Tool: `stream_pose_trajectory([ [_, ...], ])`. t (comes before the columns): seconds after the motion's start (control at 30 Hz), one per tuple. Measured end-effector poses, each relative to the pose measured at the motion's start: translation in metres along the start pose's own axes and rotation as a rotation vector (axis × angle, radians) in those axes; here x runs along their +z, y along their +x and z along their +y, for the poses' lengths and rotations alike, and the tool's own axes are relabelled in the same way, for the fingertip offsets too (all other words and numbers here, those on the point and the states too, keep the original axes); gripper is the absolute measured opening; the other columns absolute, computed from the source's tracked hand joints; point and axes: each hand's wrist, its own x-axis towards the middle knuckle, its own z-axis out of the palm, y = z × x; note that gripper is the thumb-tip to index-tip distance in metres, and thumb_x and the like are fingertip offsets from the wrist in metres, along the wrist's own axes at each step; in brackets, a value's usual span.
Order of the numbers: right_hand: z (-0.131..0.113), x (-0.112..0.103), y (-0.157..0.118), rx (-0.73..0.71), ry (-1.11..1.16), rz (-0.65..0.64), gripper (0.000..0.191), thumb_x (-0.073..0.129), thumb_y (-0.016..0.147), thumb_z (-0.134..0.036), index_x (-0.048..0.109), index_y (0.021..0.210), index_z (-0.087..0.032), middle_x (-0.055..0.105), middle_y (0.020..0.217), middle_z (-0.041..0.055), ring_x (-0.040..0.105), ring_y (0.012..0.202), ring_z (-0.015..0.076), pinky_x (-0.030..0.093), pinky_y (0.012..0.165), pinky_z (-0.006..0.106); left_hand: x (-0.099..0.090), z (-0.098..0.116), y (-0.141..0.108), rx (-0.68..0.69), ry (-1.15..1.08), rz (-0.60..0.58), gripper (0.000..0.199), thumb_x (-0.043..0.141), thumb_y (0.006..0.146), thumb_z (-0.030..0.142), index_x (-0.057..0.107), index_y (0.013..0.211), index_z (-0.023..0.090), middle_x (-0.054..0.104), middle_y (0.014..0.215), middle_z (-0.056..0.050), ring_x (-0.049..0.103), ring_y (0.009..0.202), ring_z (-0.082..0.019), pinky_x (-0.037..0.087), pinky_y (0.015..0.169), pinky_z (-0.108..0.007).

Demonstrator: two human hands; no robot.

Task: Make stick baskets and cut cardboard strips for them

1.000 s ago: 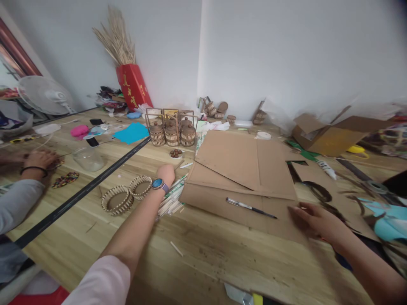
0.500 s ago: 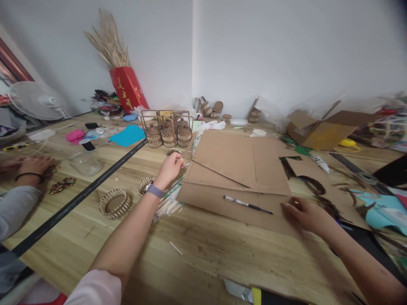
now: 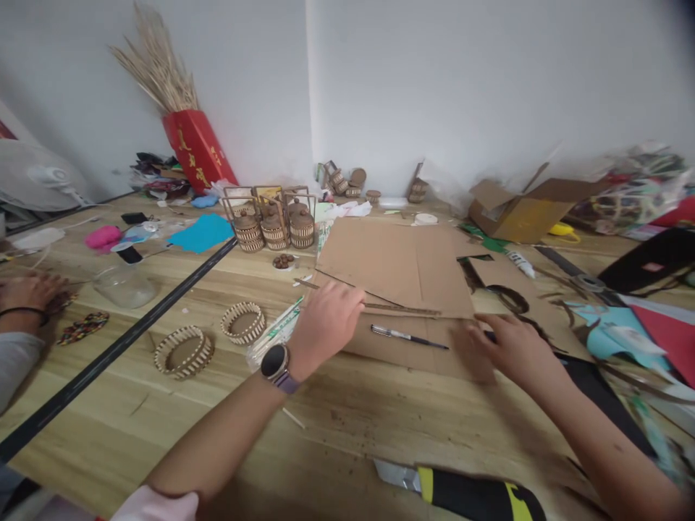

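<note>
My left hand (image 3: 332,318), wearing a watch, is closed on a thin brown strip (image 3: 402,310). The strip crosses above a folded sheet of brown cardboard (image 3: 380,253), and the palm hides its middle. By the cardboard's right corner is my right hand (image 3: 510,351), blurred, its fingers loosely bent and apart, with nothing clearly held. Between the hands a pen (image 3: 410,336) lies on the cardboard. Two woven rings (image 3: 184,352) with pale and dark stripes rest on the table left of my left wrist. Behind them stands a small dish of brown beads (image 3: 283,261).
Small lidded baskets (image 3: 271,224) with handles stand at the back. A utility knife (image 3: 461,492) lies at the near edge. A glass jar (image 3: 124,286) and a co-worker's hand (image 3: 30,293) are on the left. Dark scraps and an open carton (image 3: 529,210) occupy the right.
My left hand has come nearer and to the right, over the cardboard, with the brown strip now showing in it. The bead dish is uncovered. The view has turned slightly right.
</note>
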Motion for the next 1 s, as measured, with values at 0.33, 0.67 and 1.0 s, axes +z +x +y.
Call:
stream_pose_trajectory([
  [0.33,-0.105,-0.035,-0.045,-0.427,0.169,0.022,0.032,0.046,0.097,-0.043,0.070,0.103,-0.023,0.076,0.098,0.0087,0.070,0.093,0.0254,0.054,0.081,0.040,0.007,0.034,-0.023,0.192,0.215,-0.163,0.012,0.047,0.098,0.015,0.058,0.093,0.017,0.062,0.091,-0.005,0.052,0.089,-0.023,0.044,0.073,-0.035],
  [0.67,-0.137,-0.018,-0.079,-0.367,0.490,-0.307,0.023,0.046,0.094,-0.023,0.068,0.099,-0.023,0.076,0.091,0.0041,0.071,0.082,0.0179,0.054,0.070,0.028,0.006,0.048,-0.047,0.215,-0.110,-0.214,0.017,0.042,0.097,0.004,0.056,0.097,0.015,0.062,0.089,-0.004,0.054,0.089,-0.018,0.048,0.081,-0.031],
  [1.0,-0.136,-0.023,-0.095,-0.220,0.618,-0.370,0.020,0.046,0.092,-0.030,0.064,0.087,-0.024,0.072,0.080,0.0032,0.065,0.073,0.0181,0.051,0.067,0.029,0.006,0.056,-0.058,0.270,-0.027,-0.259,0.018,0.044,0.097,0.009,0.058,0.106,0.015,0.062,0.113,-0.009,0.053,0.111,-0.024,0.050,0.097,-0.041],
])
